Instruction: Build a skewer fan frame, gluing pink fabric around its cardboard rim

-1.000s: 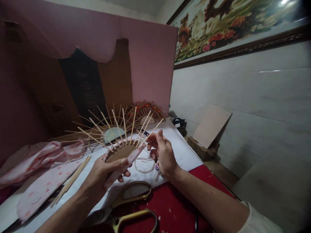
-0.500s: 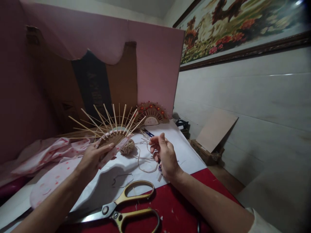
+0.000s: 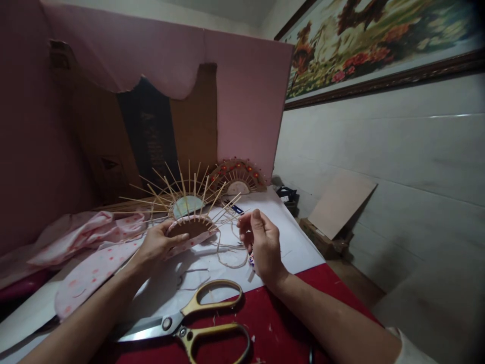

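My left hand (image 3: 157, 247) grips a half-round piece of brown cardboard (image 3: 191, 228), its thumb on the flat face. Pink spotted fabric edges the cardboard, and several thin wooden sticks (image 3: 195, 189) fan upward from its curved rim. To the right, my right hand (image 3: 263, 242) is raised with its fingers curled toward the palm, apart from the cardboard. A small blue-patterned object (image 3: 251, 259) with a pale end shows beneath its fingers; whether the hand grips it is unclear. Gold-handled scissors (image 3: 182, 326) lie open in front of both hands.
Behind stand a half-round stick frame with a pale centre (image 3: 188, 206) and a red-dotted cardboard fan (image 3: 238, 174). Twine (image 3: 231, 264) curls on white paper (image 3: 293, 247). Pink spotted fabric (image 3: 94, 268) lies left, red cloth (image 3: 282, 316) in front. A pink-and-cardboard panel (image 3: 246, 101) rises behind.
My left hand has turned and lowered the cardboard, so its flat face shows more and the stick frame behind is uncovered. My right hand stays curled, almost in place.
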{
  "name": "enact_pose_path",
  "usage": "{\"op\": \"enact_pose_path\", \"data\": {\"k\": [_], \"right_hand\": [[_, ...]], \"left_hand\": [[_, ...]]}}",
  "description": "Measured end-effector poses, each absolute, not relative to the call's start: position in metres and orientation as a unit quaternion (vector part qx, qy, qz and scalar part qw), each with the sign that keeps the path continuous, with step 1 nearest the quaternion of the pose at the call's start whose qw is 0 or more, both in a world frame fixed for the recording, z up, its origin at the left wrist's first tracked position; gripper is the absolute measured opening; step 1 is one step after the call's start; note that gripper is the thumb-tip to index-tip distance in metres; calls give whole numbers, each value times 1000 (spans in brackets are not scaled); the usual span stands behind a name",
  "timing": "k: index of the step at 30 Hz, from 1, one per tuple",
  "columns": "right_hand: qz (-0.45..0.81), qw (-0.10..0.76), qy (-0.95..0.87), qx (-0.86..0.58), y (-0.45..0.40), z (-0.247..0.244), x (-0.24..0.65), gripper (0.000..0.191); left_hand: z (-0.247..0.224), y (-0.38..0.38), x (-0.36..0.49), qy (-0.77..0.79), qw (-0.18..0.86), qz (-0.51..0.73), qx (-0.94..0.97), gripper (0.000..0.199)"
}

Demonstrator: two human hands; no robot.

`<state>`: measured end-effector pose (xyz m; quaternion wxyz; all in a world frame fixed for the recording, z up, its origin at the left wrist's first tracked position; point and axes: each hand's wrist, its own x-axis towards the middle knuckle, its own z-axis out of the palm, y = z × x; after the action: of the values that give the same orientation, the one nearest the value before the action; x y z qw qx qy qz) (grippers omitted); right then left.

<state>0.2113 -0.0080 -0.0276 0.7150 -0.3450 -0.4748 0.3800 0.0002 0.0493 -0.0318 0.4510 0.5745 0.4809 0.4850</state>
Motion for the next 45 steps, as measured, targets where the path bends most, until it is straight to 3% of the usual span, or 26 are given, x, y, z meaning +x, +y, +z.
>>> {"op": "enact_pose_path", "data": {"k": [8, 18, 29, 45], "right_hand": [[368, 700, -515, -333, -16, -28, 211, 35], [356, 695, -525, -339, -14, -28, 212, 36], [352, 694, -530, -337, -16, -29, 212, 34], [349, 681, -537, -355, -14, -31, 213, 28]], "left_hand": [[-43, 55, 0, 503, 418, 456, 603, 25], [-42, 54, -2, 530, 380, 434, 621, 26], [-27, 63, -30, 505, 469, 336, 642, 31], [-33, 60, -32, 491, 481, 274, 673, 23]]}}
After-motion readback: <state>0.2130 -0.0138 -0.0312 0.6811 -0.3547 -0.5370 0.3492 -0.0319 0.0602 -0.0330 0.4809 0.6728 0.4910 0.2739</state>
